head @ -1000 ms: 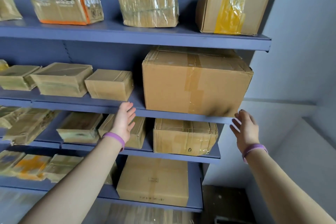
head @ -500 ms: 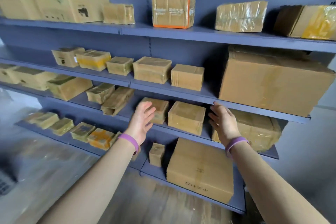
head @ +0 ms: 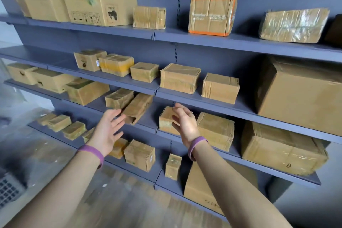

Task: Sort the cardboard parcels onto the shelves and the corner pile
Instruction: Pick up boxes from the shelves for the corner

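Observation:
Grey-blue shelves carry several taped cardboard parcels on each level. My left hand is raised with fingers spread, holding nothing, just in front of a long tilted parcel on the third shelf. My right hand hangs open with relaxed fingers in front of a small square parcel. A big box stands at the right on the second shelf. An orange-edged parcel sits on the top shelf.
The bottom shelf holds a flat large box and a tiny cube parcel. Wooden floor lies below. A dark grated object shows at the lower left edge.
My view has swung left along the shelves, away from the big box. Both hands have come off the shelf edge and moved left, staying empty.

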